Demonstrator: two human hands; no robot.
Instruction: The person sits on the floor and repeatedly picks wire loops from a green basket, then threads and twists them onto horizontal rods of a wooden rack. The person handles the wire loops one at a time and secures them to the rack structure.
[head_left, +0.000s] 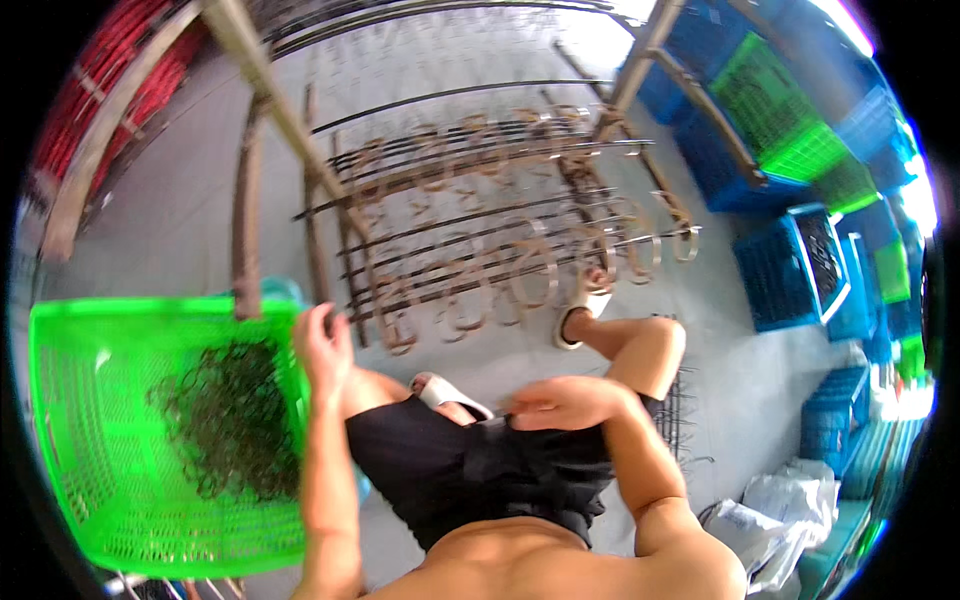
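Note:
My left hand [325,350] is raised beside the right rim of a bright green plastic basket [110,530]. Its fingers are curled, and anything in them is too small or blurred to make out. Inside the basket lies a tangled heap of dark, thin curved pieces [235,420]. My right hand [565,402] hovers over my lap, fingers bent and pressed together; whatever they may hold is hidden. In front of my feet stands a rack of dark horizontal rods [450,225], from which many thin ring-shaped pieces [535,265] hang in rows.
Wooden posts [245,200] frame the rack. Stacked blue crates [775,275] and green crates [790,120] line the right side. Grey-white plastic bags [780,515] lie at the lower right. Red bundled material [115,90] is at the far left. Thin spiky rods [680,420] are by my right knee.

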